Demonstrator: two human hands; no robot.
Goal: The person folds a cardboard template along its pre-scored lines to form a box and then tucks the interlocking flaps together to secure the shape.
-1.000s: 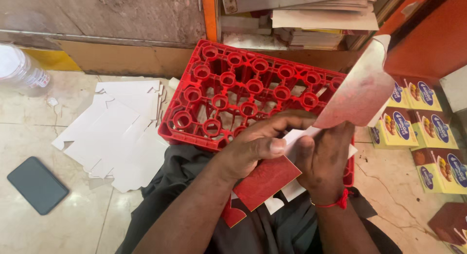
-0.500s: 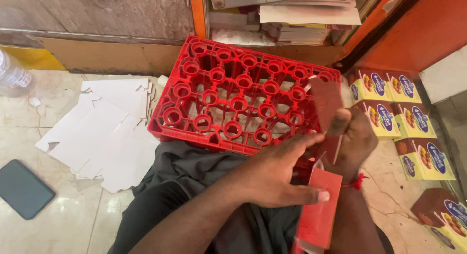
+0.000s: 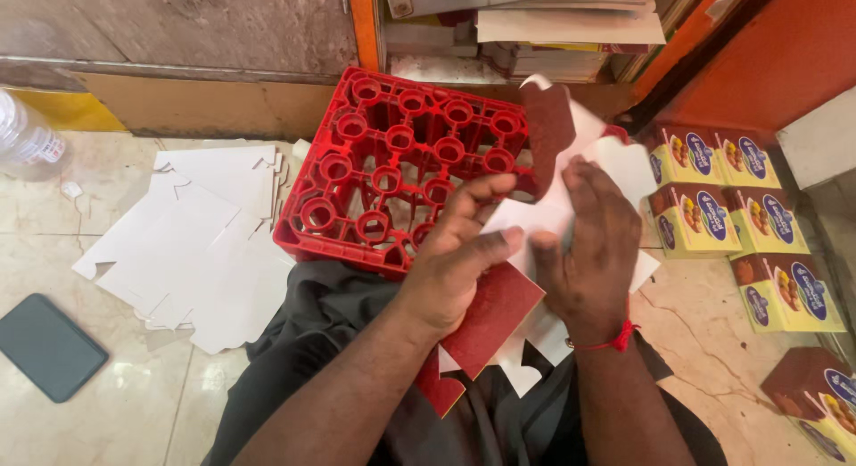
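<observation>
Flat red-and-white carton blank (image 3: pixel 499 314), frame centre, is held closed in left hand (image 3: pixel 455 261) and right hand (image 3: pixel 593 252) grips above red crate (image 3: pixel 392 163); folds are best pressed squarely along creases.

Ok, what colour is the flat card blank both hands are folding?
Dark red on one face, white on the other, seen in the head view: card blank, left hand, right hand.

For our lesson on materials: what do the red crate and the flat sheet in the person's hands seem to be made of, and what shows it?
Red crate: likely moulded plastic, slightly glossy; uniform colour, round ringed cells.
Flat sheet: probably thin cardboard, white one side, dark red matte print on the other; cut flaps, bending between left hand and right hand.
</observation>
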